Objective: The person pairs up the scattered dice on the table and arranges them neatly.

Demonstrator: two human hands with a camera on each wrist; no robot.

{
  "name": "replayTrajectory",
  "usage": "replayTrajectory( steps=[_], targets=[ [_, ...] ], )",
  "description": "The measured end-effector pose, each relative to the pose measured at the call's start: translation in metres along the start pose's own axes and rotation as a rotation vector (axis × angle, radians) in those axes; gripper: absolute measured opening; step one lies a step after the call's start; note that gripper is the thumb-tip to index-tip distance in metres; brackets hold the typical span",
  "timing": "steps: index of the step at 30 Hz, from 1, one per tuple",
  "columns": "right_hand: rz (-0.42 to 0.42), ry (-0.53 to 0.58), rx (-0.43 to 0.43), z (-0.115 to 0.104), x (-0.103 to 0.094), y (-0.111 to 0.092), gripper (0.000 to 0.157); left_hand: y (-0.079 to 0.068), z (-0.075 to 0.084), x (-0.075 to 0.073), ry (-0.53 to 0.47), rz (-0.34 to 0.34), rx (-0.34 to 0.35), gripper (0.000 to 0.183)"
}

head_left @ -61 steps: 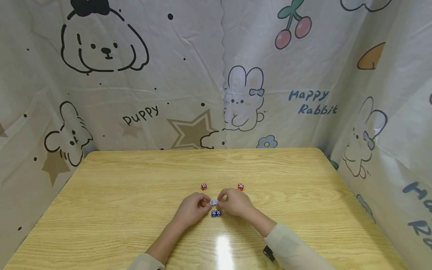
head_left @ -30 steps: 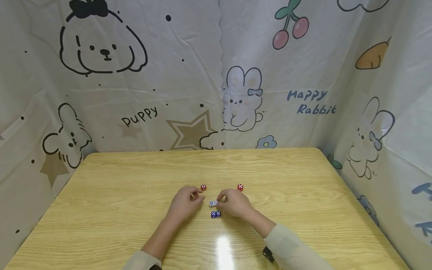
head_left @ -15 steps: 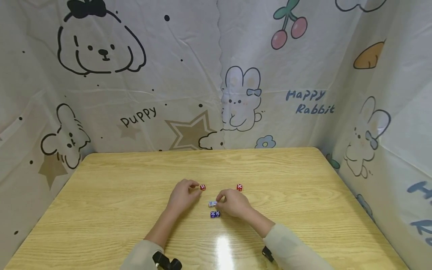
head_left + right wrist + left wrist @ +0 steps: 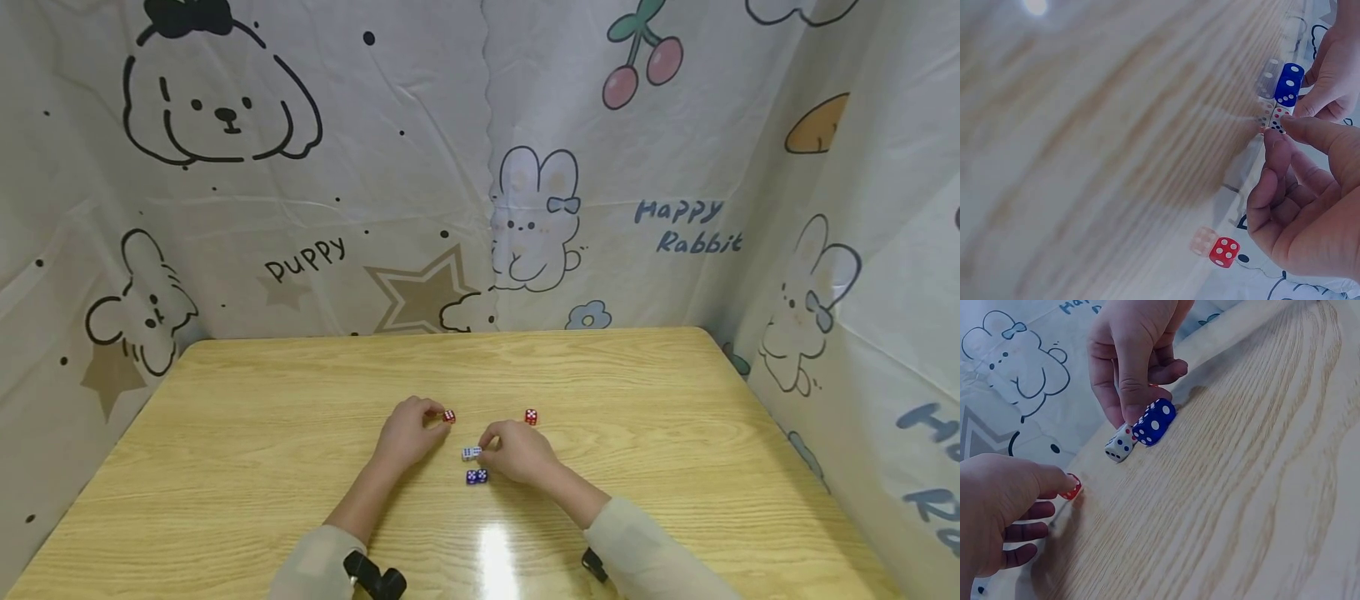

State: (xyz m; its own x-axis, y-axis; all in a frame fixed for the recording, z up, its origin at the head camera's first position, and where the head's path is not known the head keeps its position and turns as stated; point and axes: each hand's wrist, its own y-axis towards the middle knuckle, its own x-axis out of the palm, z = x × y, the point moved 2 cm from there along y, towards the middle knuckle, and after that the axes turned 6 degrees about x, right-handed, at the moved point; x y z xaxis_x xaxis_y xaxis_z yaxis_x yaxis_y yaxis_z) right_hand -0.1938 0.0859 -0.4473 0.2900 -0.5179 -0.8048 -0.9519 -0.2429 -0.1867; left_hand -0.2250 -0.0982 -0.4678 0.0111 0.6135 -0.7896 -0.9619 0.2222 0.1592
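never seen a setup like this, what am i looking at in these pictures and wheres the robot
There's no robot here: these are a person's two bare hands working at a wooden table. The wide picture comes from a camera worn on the head, looking forward and down. The other two come from cameras on the left and right wrists, so they look tilted.

The left hand pinches a small red die. The right hand has its thumb and a finger on the white dice. Close by sit two blue dice, side by side, and another red die lies farther back. Behind the table hangs a cartoon-printed cloth.
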Motion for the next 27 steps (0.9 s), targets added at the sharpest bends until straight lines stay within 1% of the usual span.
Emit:
replayTrajectory(
  steps=[10,17,24,27],
  targets=[
    [0.003,-0.003,-0.009,-0.0008,-0.0006,-0.0006,0.015,0.0034,-0.0003,0.0017,0.018,0.006,0.01,0.021],
    [0.003,0.002,-0.01,-0.0003,-0.0002,-0.0006,0.015,0.003,0.002,0.0055,-0.012,-0.016,0.02,0.017],
    [0.005,0.002,-0.005,-0.0007,-0.0005,-0.0003,0.014,-0.0003,0.0065,0.0085,-0.027,-0.013,0.071,0.015],
    [0.004,-0.002,-0.004,-0.0009,-0.0004,-0.0001,0.014,-0.0014,0.0083,0.0089,-0.026,-0.017,0.075,0.017]
  ],
)
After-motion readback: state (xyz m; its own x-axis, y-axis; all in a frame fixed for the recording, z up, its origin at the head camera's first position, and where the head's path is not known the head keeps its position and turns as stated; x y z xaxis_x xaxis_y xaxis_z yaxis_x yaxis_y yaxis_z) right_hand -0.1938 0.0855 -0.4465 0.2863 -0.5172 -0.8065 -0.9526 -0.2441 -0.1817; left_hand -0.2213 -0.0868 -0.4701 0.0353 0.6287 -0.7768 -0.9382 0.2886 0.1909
